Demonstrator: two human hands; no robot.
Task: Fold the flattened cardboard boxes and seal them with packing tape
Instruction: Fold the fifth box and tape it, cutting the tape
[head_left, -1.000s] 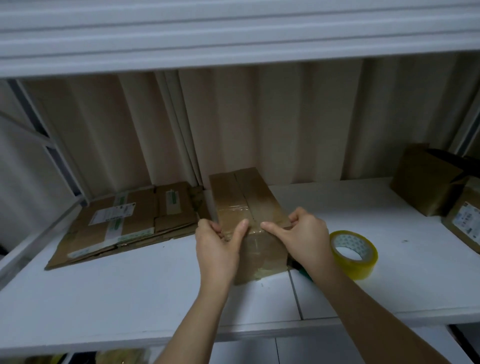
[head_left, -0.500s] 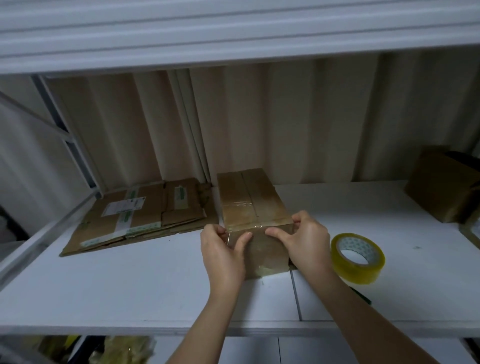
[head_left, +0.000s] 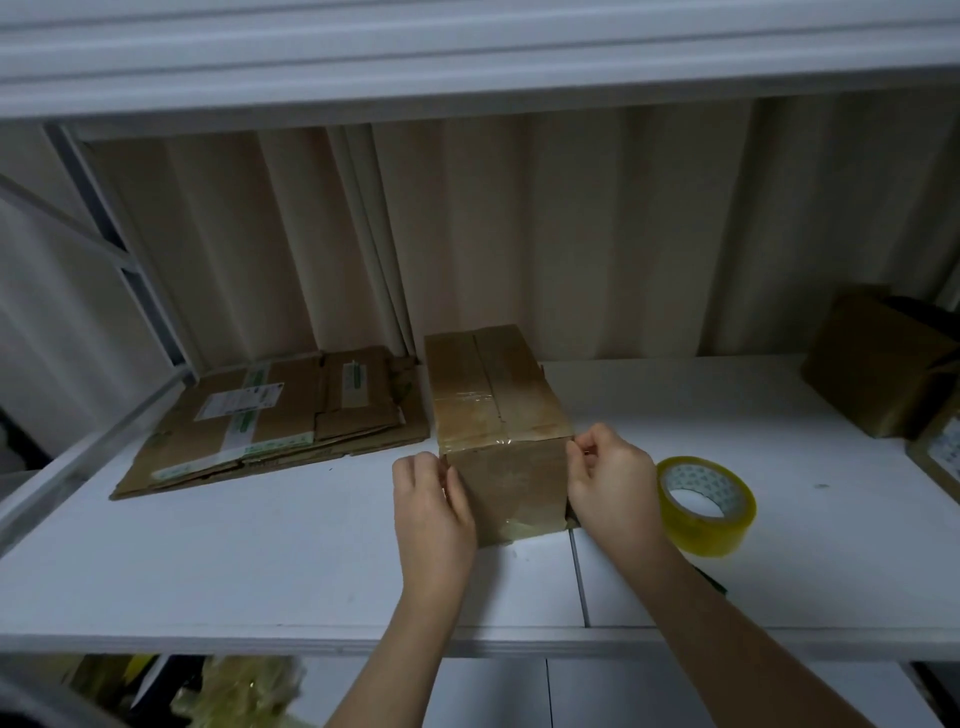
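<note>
The folded brown cardboard box (head_left: 498, 415) sits in the middle of the white shelf (head_left: 260, 561), its long side running away from us, clear tape glinting along the top seam and down over the near face. The left hand (head_left: 434, 514) is on the near-left corner, fingers curled around the vertical edge, thumb side pressing against the cardboard. The right hand (head_left: 613, 488) takes the near-right corner, fingers pinched together right at the top edge, where a tape end seems to wrap round. So both hands are clamped on the box, one at each near corner.

This looks like the smoothing-down step, rubbing the tape ends onto the sides. To do it well: press from the seam outward and downward so no bubble is trapped, keep the box square against the shelf, and run firm pressure over the corners, where tape tends to lift first. The near face looks a little wrinkled, so it may want another pass.

The yellow roll of packing tape (head_left: 706, 504) lies flat just right of the right hand, handy. To the left, the stack of flattened cardboard boxes with white labels (head_left: 270, 421) waits its turn. More brown boxes (head_left: 878, 358) sit at the far right
</note>
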